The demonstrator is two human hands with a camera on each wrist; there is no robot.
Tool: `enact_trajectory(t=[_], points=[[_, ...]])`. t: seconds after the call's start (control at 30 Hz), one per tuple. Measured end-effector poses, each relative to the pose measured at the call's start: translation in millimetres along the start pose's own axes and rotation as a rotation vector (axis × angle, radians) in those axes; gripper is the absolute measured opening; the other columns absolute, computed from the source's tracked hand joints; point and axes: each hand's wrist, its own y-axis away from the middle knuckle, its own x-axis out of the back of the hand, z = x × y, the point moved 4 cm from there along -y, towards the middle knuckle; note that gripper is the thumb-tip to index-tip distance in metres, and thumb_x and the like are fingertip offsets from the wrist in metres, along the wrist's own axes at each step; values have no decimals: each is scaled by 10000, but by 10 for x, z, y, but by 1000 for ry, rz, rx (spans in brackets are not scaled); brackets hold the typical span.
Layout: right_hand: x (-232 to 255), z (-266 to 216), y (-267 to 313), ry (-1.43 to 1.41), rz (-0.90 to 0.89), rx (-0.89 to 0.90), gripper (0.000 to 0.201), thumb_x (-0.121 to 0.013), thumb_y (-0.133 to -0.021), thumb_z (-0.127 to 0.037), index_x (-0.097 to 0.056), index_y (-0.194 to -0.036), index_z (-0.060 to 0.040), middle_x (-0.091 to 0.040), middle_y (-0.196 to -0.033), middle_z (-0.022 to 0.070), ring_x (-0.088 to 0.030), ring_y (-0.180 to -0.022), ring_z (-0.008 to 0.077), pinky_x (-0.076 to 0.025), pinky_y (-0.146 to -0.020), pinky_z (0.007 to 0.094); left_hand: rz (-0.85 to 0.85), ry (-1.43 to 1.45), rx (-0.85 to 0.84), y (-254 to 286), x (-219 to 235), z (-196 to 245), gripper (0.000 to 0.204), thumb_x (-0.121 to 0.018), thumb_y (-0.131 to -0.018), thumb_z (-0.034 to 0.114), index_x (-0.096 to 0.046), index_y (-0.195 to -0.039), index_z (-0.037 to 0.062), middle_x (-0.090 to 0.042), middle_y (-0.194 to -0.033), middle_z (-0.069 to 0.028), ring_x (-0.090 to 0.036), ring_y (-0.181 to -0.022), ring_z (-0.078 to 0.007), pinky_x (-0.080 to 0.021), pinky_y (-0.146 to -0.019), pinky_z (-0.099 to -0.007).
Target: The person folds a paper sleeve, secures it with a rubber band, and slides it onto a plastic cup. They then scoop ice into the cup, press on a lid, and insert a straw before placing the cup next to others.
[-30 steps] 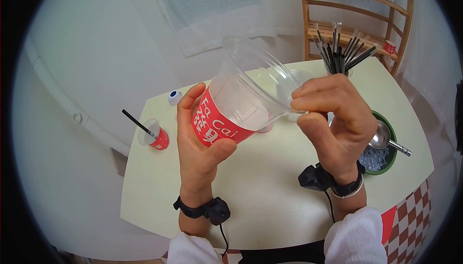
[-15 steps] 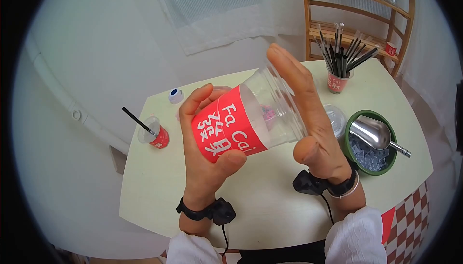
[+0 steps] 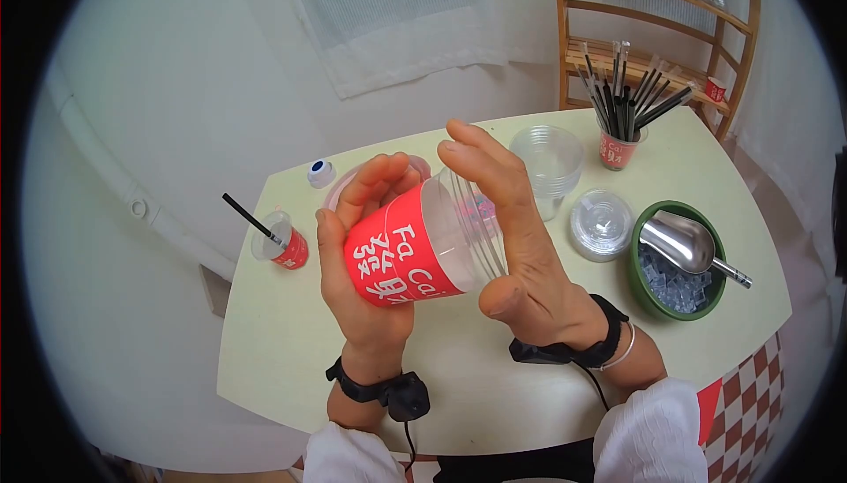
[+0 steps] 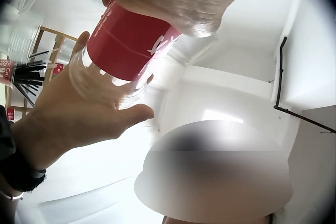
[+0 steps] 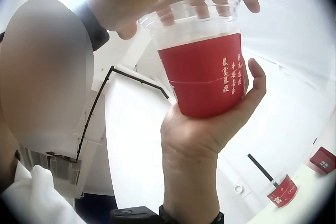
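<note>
A clear plastic cup (image 3: 445,227) wearing a red paper sleeve (image 3: 393,262) with white lettering is held in the air above the table. My left hand (image 3: 362,298) grips it round the sleeve near the base, thumb on one side and fingers on the other. The cup lies tilted, its mouth facing right. Across that mouth lies my right hand (image 3: 538,262), palm against the rim. In the right wrist view, the fingers (image 5: 199,9) show through the clear plastic, stretched out over the opening, with the thumb standing off to the side.
On the right stands a green bowl (image 3: 641,284) of ice cubes with a metal scoop (image 3: 679,240). Beside it are clear lids (image 3: 602,225), stacked clear cups (image 3: 547,161) and a cup of black straws (image 3: 618,149). Far left sits another red-sleeved cup (image 3: 291,249) with a straw.
My right hand has released its pinch on the rim and laid its palm over the mouth. The cup has tipped to the right and been lowered. My left hand keeps its grip.
</note>
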Motion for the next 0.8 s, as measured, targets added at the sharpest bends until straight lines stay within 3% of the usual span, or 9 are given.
enact_trajectory(t=[0.27, 0.47, 0.67, 0.8], points=[[-5, -24, -6, 61, -40, 52, 784, -407, -850, -664, -331, -1363, -76, -388, -1331, 166, -273, -1277, 401, -262, -1012, 529, -36, -33, 35, -4, -20, 23, 494, -279, -948, 348, -486, -1216, -12, -524, -1231, -149, -484, -1161, -238, -384, -1008, -375], [-36, 14, -10, 127, -49, 109, 775, -439, -851, -642, -327, -1356, -65, -404, -1314, 158, -282, -1265, 408, -270, -1002, 530, 67, -149, -25, 9, -52, 42, 488, -256, -952, 355, -499, -1188, 4, -582, -1115, -143, -559, -1047, -219, -471, -900, -355], [-69, 87, 18, 77, -27, 47, 763, -458, -854, -621, -327, -1351, -57, -354, -1328, 220, -307, -1234, 437, -273, -1004, 527, 87, -156, -24, 9, -21, 32, 473, -264, -950, 347, -524, -1148, 5, -593, -1078, -135, -571, -1015, -212, -472, -897, -354], [-39, 112, 28, -23, 12, -122, 761, -482, -846, -611, -345, -1338, -48, -348, -1317, 240, -315, -1233, 439, -284, -1011, 509, 66, -68, 32, -14, 60, -51, 468, -300, -959, 344, -529, -1138, -24, -586, -1109, -147, -574, -1037, -211, -462, -920, -332]])
